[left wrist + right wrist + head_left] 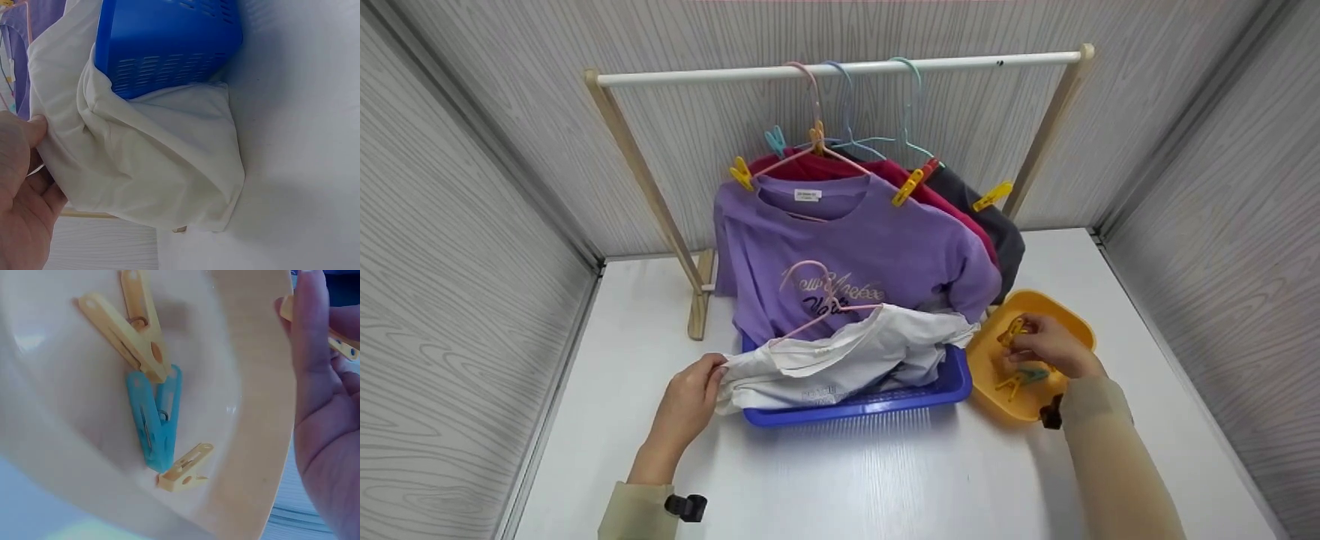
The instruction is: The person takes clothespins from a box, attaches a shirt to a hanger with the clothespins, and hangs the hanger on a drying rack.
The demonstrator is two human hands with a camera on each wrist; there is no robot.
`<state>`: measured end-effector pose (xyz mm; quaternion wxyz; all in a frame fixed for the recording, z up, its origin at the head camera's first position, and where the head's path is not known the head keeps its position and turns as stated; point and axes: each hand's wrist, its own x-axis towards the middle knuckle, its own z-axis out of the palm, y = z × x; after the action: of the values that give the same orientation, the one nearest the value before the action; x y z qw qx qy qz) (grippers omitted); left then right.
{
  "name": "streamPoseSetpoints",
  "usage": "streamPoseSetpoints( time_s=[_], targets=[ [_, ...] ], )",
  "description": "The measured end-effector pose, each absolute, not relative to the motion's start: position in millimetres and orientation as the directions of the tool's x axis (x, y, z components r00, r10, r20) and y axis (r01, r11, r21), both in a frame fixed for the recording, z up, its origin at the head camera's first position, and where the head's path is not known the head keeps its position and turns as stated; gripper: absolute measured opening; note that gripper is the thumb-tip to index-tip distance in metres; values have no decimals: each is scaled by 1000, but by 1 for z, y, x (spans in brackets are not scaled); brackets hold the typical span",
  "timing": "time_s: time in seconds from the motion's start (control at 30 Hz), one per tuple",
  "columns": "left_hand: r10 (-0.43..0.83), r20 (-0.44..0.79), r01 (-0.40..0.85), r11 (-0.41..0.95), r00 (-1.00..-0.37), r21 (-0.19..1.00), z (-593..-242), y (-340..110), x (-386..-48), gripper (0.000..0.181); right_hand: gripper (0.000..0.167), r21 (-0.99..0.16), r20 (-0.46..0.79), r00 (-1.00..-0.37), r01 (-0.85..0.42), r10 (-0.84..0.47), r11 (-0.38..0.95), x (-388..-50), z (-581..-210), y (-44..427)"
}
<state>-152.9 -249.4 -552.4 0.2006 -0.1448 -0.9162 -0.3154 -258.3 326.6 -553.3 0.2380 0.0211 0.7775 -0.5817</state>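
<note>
A white shirt (840,352) on a pink hanger (808,328) lies over the blue basket (855,409). My left hand (688,397) pinches the shirt's left shoulder between thumb and fingers; in the left wrist view the white cloth (129,163) drapes down beside the basket. Over the yellow bowl (1072,324), my right hand (1054,345) pinches a yellow clothespin (1012,331). Inside the bowl, the right wrist view shows a blue clothespin (154,419) between two yellow ones, a larger one (126,332) and a smaller-looking one (185,468).
Behind the basket stands a rack with a white rail (697,76) and wooden legs. From it hang a purple shirt (840,240), a red garment (952,206) and a dark grey one (1005,240), on hangers with several clothespins. Patterned panels enclose the white table (900,487).
</note>
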Motion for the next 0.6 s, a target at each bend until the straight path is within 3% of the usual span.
streamPoseSetpoints(
  time_s=[0.33,0.47,0.6],
  targets=[
    [136,455,389,757,-880,526,-553,-249,-153,7,47,-955,-296,-912,280,-283,99,-252,-549,328],
    [136,469,398,755,-873,521,-552,-249,-153,7,54,-963,-266,-923,243,-278,116,-249,-548,326],
    [143,501,423,751,-854,507,-551,-250,-152,8,51,-962,-239,-945,198,-222,190,-245,-546,323]
  ],
)
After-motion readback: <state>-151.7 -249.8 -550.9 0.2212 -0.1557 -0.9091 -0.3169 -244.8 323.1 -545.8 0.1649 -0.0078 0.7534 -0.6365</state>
